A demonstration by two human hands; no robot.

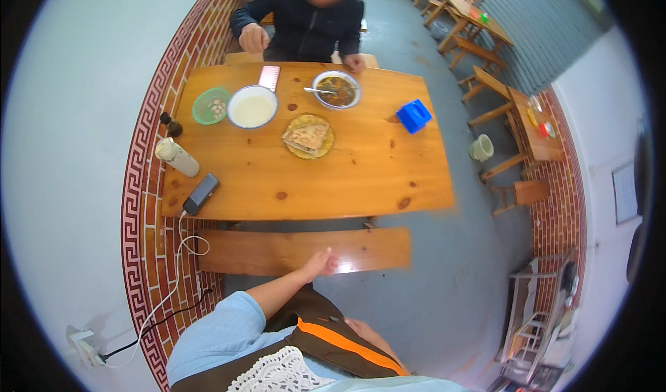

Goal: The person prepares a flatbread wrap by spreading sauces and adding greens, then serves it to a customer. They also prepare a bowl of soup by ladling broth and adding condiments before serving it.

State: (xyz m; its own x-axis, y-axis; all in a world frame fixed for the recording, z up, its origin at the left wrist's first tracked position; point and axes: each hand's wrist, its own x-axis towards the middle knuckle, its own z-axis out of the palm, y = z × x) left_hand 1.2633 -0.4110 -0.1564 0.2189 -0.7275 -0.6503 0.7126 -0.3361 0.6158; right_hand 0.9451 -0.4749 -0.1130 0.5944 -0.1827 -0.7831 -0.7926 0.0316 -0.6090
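Note:
Over the near wooden bench [250,249], my left hand [321,263] has its fingers loosely curled; whether it holds anything is unclear. My right hand [360,327] is low beside the brown apron [343,348], partly covered by it. Beyond the bench is the wooden table [343,184]. On it are flatbread pieces [308,135] on a yellow plate [312,153], a white bowl of pale liquid [253,107], a bowl of dark soup [338,91] with a spoon, a green bowl [204,106] with garlic cloves and a blue plastic holder [413,116].
A person [307,22] sits across the table. At the left stand a pale bottle [177,157] and a dark bottle [171,125]. A power bank [201,194] has a white cable [177,272] running to the wall socket. A bin [481,148] stands right.

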